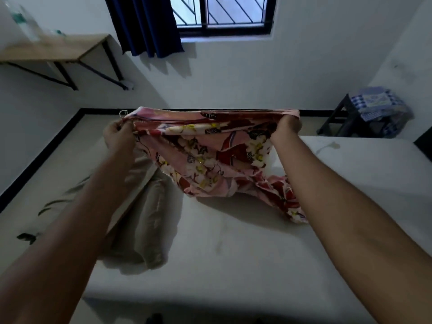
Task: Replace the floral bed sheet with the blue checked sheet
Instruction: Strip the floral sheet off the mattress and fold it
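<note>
The pink and red floral sheet [210, 155] hangs folded in the air above the bare white mattress [233, 249], its lower end trailing on the mattress at the right. My left hand [118, 134] pinches its upper left corner. My right hand [286, 127] grips the upper right corner, the top edge stretched between them. The blue checked sheet [378, 101] lies folded on a dark stool [339, 120] at the far right by the wall.
A beige cloth [145, 218] lies crumpled on the mattress's left side, under my left arm. A wooden wall shelf [53, 50] with bottles is at the upper left. A window with a dark blue curtain [145, 24] is on the far wall.
</note>
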Tool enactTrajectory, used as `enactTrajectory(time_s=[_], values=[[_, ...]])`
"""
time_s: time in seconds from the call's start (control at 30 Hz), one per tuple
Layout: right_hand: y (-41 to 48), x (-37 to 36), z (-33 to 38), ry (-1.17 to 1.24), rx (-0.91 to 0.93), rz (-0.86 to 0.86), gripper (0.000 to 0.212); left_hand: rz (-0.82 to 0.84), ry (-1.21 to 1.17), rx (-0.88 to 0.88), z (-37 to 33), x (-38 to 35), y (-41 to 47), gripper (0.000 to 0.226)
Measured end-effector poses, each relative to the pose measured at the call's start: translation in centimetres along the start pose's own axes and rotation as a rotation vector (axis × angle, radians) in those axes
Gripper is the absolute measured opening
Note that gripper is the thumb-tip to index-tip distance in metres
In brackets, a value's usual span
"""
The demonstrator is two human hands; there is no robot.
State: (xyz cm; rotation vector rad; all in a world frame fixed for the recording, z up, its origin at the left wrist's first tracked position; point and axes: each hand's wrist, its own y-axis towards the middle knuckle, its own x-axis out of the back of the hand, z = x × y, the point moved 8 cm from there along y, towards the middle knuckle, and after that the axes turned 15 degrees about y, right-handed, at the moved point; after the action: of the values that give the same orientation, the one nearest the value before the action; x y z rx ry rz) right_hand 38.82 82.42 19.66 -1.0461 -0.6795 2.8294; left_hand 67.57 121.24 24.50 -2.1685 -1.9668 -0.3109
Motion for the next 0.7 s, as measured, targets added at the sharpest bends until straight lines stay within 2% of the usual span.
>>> enactTrajectory(time_s=[0.17, 0.23, 0.37, 0.5, 0.53, 0.6, 0.7], values=[[-3.4, 0.2, -3.7, 0.079, 0.047, -0.133, 0.024, 0.146, -0.133, 0.127, 2.5, 0.7, 4.9, 0.025], [-4.5, 1.5, -6.1, 0.108, 0.054, -0.212, 0.023, 0.278, -0.207, 0.205, 4.8, -0.1, 7.7, 0.015], [-7.4, 4.8, -8.4, 0.002, 0.194, -0.313, 0.017, 0.579, -0.204, 0.302, 6.9, -3.0, 9.8, 0.022], [-11.8, 9.1, -6.1, -0.452, 0.400, -0.455, 0.022, 0.872, -0.081, 0.305, 7.7, -5.8, 9.3, 0.025], [-12.4, 10.8, -5.1, -0.470, 0.403, -0.504, 0.023, 0.929, -0.029, 0.290, 8.1, -6.6, 9.4, 0.027], [-13.2, 14.6, -2.7, -0.343, 0.377, -0.594, 0.024, 1.000, 0.075, 0.261, 8.2, -8.2, 8.5, 0.030], [-16.8, 16.8, 1.9, -0.182, 0.408, -0.635, 0.027, 1.065, 0.072, 0.101, 4.2, -10.4, 5.2, 0.033]])
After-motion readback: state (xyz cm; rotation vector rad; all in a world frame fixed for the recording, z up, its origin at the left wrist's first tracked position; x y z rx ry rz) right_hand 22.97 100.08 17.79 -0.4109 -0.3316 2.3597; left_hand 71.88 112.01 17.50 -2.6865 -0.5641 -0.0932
